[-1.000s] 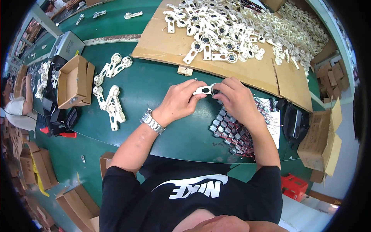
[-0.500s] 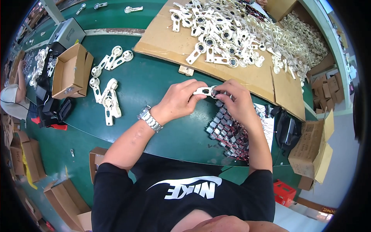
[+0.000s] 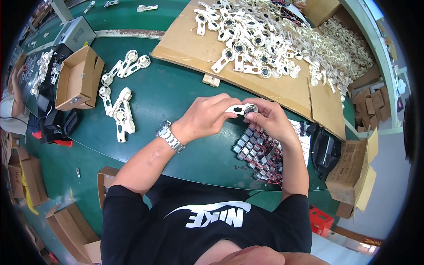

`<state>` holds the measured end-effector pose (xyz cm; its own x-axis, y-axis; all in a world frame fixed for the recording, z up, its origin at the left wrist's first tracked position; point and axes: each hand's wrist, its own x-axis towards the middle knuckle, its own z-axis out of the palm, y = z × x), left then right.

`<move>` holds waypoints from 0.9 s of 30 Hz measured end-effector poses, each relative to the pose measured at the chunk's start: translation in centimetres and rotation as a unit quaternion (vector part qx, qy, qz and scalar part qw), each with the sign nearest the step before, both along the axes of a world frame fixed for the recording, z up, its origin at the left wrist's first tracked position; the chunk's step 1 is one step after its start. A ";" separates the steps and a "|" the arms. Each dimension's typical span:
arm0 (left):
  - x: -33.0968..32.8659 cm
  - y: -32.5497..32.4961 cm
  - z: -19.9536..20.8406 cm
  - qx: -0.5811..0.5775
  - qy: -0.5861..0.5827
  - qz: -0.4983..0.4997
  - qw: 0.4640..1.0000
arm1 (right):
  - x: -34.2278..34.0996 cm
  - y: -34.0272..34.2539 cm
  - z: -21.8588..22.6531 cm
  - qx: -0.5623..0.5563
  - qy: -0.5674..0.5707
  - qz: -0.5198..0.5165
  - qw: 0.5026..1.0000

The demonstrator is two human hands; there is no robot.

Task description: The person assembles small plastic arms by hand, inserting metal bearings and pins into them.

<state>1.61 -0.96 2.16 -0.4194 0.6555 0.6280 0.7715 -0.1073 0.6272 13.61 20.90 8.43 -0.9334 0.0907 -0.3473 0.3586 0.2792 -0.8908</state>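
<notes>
Between my two hands, above the green table (image 3: 176, 79), is a white plastic housing (image 3: 239, 109) with a ring-shaped head and a slotted handle. My left hand (image 3: 202, 115) pinches the handle end between thumb and fingers. The ring end, with something dark inside it, is gripped by my right hand (image 3: 273, 120), whose thumb presses on its near edge. Just below that hand lies a cluster of small grey motors (image 3: 254, 150) with red and dark wires, partly covered by my right forearm. To the left, several white housings (image 3: 120, 114) lie in loose groups.
A cardboard sheet (image 3: 183, 48) at the back bears a big heap of white housings (image 3: 260, 39). An open carton (image 3: 77, 79) stands at left, near a co-worker's arm (image 3: 17, 88). At right are a black device (image 3: 326, 152) and an open cardboard box (image 3: 349, 170).
The housing has moved slightly right in my hands. My right fingers have shifted around its ring end, and the thumb now rests on the near side. The whole view has shifted slightly left.
</notes>
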 end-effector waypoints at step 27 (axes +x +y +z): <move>0.2 -0.1 0.2 0.001 -0.011 0.022 1.000 | -0.3 -0.8 -0.8 0.184 0.071 0.017 0.980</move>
